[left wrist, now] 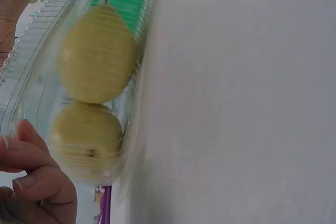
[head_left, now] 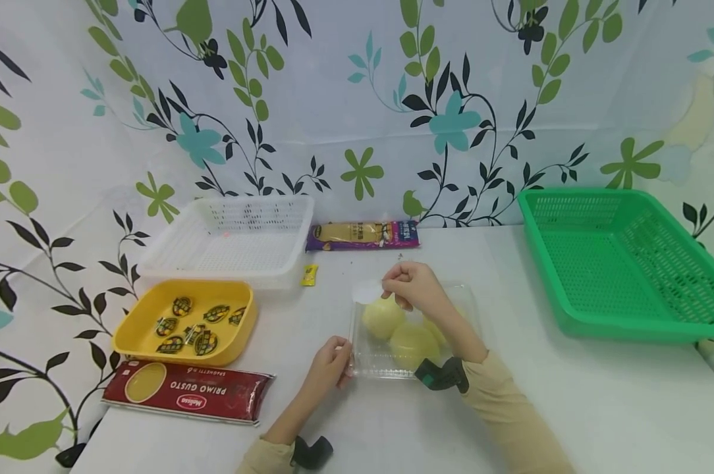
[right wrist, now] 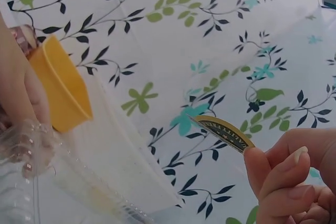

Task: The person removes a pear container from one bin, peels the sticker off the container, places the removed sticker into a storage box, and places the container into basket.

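Observation:
A clear plastic box (head_left: 365, 365) holding several yellow-green pears (head_left: 413, 343) sits on the white table in front of me. Two of the pears show through its ribbed wall in the left wrist view, one with a stem (left wrist: 100, 56). At the box's near left edge, my left hand (head_left: 331, 362) grips the rim with curled fingers. Over the far left part of the box, my right hand (head_left: 415, 286) pinches a round label between thumb and fingertips. In the right wrist view that label (right wrist: 223, 132) is black and gold with lettering; its pale back (head_left: 365, 292) faces the head camera.
A yellow tray (head_left: 244, 329) at left holds several black-and-gold round labels (head_left: 205, 342). Near it lie a red spaghetti pack (head_left: 215, 395) and a white basket (head_left: 226, 276). A purple-and-yellow pack (head_left: 363, 236) and small yellow packet (head_left: 309, 275) lie behind. At right stands a green basket (head_left: 600, 322).

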`<act>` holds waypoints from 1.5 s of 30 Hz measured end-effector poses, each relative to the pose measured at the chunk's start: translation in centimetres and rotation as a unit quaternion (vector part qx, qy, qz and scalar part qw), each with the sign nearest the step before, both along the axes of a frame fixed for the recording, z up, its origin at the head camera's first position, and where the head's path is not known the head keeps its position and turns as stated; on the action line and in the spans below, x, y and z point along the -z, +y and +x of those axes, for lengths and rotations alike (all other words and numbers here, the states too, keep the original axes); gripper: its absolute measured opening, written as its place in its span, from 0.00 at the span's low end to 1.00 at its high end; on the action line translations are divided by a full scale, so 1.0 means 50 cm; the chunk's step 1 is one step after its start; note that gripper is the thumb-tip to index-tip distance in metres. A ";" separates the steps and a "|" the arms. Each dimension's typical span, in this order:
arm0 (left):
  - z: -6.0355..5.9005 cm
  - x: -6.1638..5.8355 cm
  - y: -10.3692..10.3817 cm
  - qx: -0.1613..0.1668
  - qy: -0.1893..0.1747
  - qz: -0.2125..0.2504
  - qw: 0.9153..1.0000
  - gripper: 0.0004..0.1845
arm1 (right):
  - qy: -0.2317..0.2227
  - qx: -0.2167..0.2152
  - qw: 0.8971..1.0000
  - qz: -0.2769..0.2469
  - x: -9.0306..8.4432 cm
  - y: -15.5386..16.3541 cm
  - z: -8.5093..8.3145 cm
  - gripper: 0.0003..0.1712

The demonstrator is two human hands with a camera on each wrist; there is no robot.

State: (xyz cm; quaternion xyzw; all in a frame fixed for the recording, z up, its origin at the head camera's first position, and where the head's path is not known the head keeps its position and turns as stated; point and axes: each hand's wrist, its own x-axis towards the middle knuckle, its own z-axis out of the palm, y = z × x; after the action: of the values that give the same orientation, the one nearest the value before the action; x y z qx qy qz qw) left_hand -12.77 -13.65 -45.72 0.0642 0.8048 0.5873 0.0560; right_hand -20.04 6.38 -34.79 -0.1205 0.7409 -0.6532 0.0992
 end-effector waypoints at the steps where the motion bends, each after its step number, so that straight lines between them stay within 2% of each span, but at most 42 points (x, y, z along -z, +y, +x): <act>1: -0.001 -0.001 -0.004 0.001 0.000 -0.010 1.000 0.13 | 0.001 -0.004 1.000 -0.004 -0.001 -0.007 -0.002 0.05; 5: -0.005 -0.011 -0.024 0.012 -0.001 -0.044 0.999 0.15 | 0.005 -0.016 1.000 -0.014 -0.005 -0.034 -0.010 0.06; 8: -0.005 -0.026 -0.046 0.005 -0.005 -0.052 0.999 0.14 | 0.006 -0.024 1.000 -0.016 -0.008 -0.057 -0.013 0.06; 12: -0.001 -0.059 -0.083 -0.039 0.006 -0.048 0.998 0.12 | 0.002 -0.032 0.999 -0.016 -0.011 -0.090 -0.017 0.05; 17: 0.004 -0.096 -0.136 -0.097 0.053 -0.029 0.993 0.08 | -0.007 -0.044 0.998 -0.038 -0.014 -0.127 -0.024 0.04; 22: 0.002 -0.098 -0.193 -0.137 0.064 -0.022 0.988 0.09 | -0.005 -0.068 0.995 -0.073 -0.013 -0.159 -0.027 0.04; 25: 0.004 -0.097 -0.221 -0.171 0.065 -0.040 0.982 0.11 | -0.005 -0.073 0.994 -0.085 -0.008 -0.177 -0.030 0.04; 27: 0.008 -0.098 -0.238 -0.201 0.080 -0.061 0.974 0.12 | -0.004 -0.075 0.993 -0.091 -0.006 -0.189 -0.031 0.04; 30: 0.020 -0.100 -0.264 -0.256 0.114 -0.084 0.956 0.12 | -0.009 -0.081 0.992 -0.101 -0.003 -0.205 -0.031 0.05; 33: 0.030 -0.087 -0.302 -0.297 0.141 -0.084 0.941 0.14 | -0.029 -0.087 0.989 -0.116 0.000 -0.220 -0.031 0.05; 35: 0.029 -0.064 -0.337 -0.323 0.147 -0.081 0.931 0.16 | -0.042 -0.090 0.987 -0.124 -0.001 -0.231 -0.030 0.05; 37: 0.022 -0.030 -0.380 -0.352 0.143 -0.080 0.922 0.18 | -0.058 -0.090 0.986 -0.130 -0.004 -0.242 -0.027 0.05; 40: 0.008 0.017 -0.434 -0.402 0.137 -0.077 0.902 0.19 | -0.075 -0.090 0.985 -0.128 -0.009 -0.261 -0.023 0.06; 42: 0.009 0.027 -0.451 -0.436 0.131 -0.064 0.888 0.18 | -0.084 -0.090 0.984 -0.130 -0.011 -0.276 -0.021 0.07; 45: 0.028 0.005 -0.441 -0.468 0.122 -0.059 0.873 0.17 | -0.093 -0.087 0.983 -0.133 -0.010 -0.300 -0.018 0.08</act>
State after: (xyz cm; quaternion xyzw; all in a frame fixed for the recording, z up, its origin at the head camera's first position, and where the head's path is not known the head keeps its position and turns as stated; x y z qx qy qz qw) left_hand -11.36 -35.72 -45.97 -0.2520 0.7744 0.4840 -0.3203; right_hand -20.93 -8.64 -34.27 -0.1356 0.6215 -0.7432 0.2074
